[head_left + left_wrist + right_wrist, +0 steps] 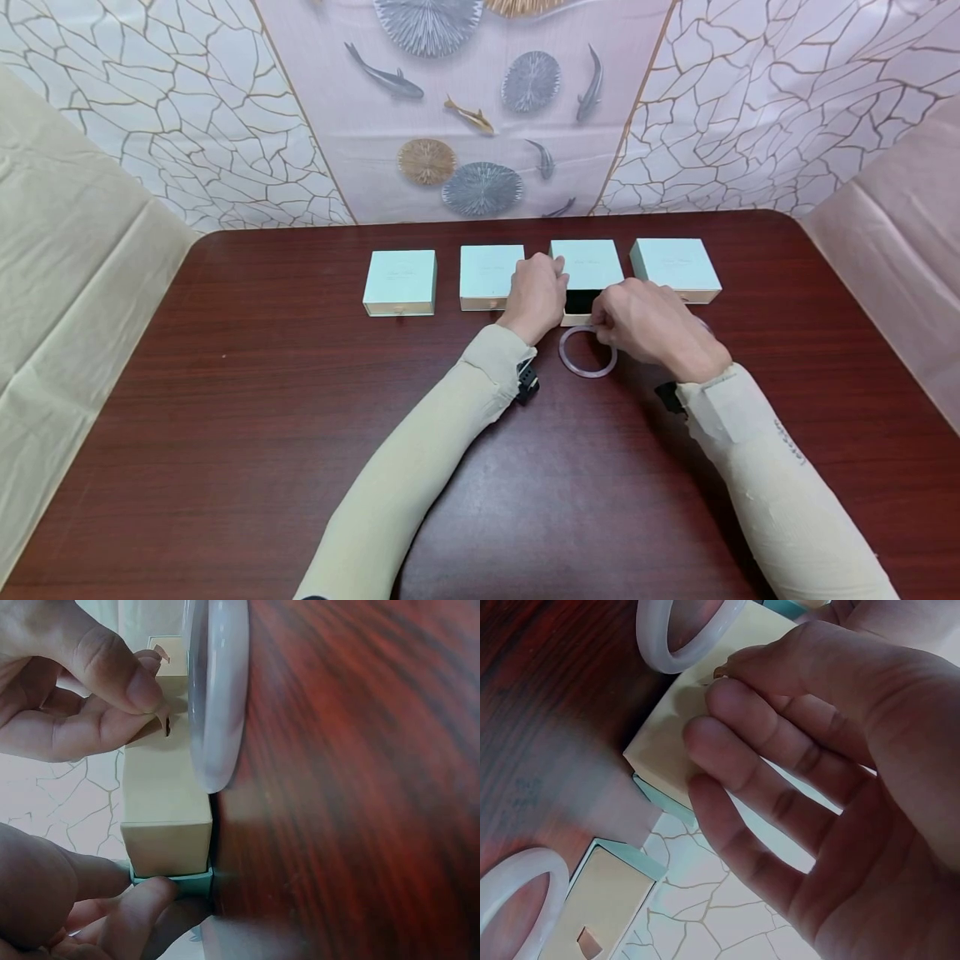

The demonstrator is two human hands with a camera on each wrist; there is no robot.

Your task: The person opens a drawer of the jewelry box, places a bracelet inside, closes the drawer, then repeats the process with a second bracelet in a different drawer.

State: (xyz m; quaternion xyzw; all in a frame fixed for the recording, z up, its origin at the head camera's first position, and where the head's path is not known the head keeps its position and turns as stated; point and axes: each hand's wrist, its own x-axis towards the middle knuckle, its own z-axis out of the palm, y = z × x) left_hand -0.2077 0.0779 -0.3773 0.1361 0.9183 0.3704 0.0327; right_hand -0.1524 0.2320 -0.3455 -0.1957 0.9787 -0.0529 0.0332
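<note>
A mint-green drawer box (587, 262), third from the left, has its cream drawer (165, 784) pulled partly out, showing a black interior. My left hand (536, 292) grips the box's outer sleeve (196, 885) from its left side. With thumb and forefinger, my right hand (656, 325) pinches the small ribbon tab (163, 718) on the drawer's front. A pale, translucent bangle (588, 374) lies on the table just before the drawer. Behind my right hand, mostly hidden in the head view, a second bangle (551, 881) lies before the rightmost box.
Two closed mint boxes stand to the left, the far-left box (400, 282) and its neighbour (487, 271). The rightmost box (675, 262) sits at an angle. All rest near the back of the dark wooden table (247, 433), against a patterned cloth backdrop (480, 100).
</note>
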